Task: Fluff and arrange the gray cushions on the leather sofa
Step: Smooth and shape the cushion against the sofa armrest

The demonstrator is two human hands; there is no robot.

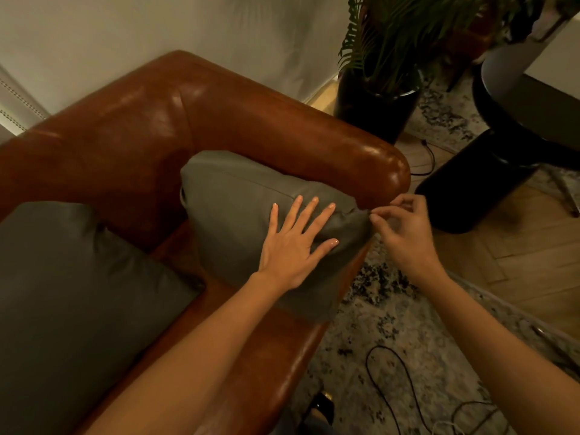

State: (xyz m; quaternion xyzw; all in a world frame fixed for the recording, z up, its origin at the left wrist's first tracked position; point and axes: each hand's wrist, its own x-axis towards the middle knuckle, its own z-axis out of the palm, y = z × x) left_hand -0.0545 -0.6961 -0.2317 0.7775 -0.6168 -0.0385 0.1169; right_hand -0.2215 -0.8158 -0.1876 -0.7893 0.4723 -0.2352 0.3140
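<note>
Pressing flat on the corner cushion (251, 208), the left hand (292, 246) has fingers spread wide and grips nothing. Right hand (405, 233) is at the cushion's outer corner, fingers curled, thumb and fingertips seemingly pinching the fabric there; contact itself is hard to confirm. That cushion stands propped in the angle between the sofa (175, 120) back and armrest, looks plump and nearly set. Second gray cushion (69, 293) lies slumped flat on the seat, well apart from both hands, so judged roughly halfway: one being finished, one left to fluff and place. Sofa's left end is cut off, further cushions unknown. Plant pot (373, 111) and cable (392, 387) on the rug sit beyond.
</note>
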